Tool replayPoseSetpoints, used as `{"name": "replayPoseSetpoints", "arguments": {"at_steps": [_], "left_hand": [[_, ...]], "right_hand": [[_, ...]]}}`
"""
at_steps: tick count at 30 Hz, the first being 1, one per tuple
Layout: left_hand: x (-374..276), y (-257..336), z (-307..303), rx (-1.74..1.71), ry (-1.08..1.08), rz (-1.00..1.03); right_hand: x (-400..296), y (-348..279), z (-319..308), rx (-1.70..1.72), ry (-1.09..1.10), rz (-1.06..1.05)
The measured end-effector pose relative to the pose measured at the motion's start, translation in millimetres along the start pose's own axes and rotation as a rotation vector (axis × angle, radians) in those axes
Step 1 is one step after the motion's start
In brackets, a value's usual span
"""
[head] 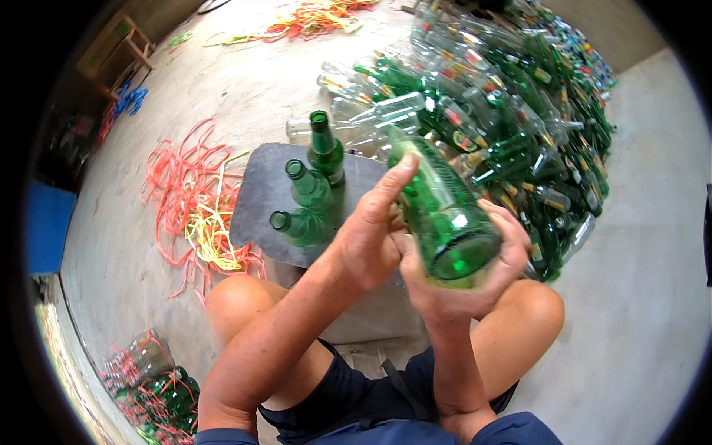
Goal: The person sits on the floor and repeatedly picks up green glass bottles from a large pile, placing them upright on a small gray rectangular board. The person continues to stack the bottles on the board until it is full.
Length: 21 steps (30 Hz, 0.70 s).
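Note:
A green glass bottle (445, 206) is held between both my hands above the right side of a small dark board (261, 167), its base tilted toward me. My left hand (378, 228) grips its side with the thumb laid along the glass. Under and around the base curls my right hand (473, 278). Three green glass bottles stand upright in a row on the board: the nearest (300, 227), the middle one (309, 186) and the farthest, darker one (327, 150). Parts of the held bottle are blurred.
A large heap of green and clear glass bottles (500, 122) spreads ahead and to the right. Tangled red and yellow plastic strapping (194, 206) lies left of the board, with more strapping (306, 19) farther off. Bottles bundled with red strapping (156, 384) stand at lower left.

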<state>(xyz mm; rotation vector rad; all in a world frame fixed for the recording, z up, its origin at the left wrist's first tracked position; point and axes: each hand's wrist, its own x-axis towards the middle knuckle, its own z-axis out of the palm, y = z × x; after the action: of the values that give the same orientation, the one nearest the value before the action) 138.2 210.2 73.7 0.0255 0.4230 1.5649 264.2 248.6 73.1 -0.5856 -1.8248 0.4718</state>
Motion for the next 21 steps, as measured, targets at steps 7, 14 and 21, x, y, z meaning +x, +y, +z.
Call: {"name": "replayPoseSetpoints", "arguments": {"at_steps": [7, 14, 21], "left_hand": [[-4.4, -9.4, -10.8, 0.235, 0.154, -0.031], [-16.8, -27.4, 13.5, 1.089, 0.156, 0.081], [-23.2, -48.8, 4.6, 1.609, -0.014, 0.115]], "right_hand": [[-30.8, 1.8, -55.3, 0.161, -0.331, 0.077], [0.9, 38.3, -101.8, 0.483, -0.377, 0.755], [60.1, 67.5, -112.2, 0.393, -0.571, 0.854]]}}
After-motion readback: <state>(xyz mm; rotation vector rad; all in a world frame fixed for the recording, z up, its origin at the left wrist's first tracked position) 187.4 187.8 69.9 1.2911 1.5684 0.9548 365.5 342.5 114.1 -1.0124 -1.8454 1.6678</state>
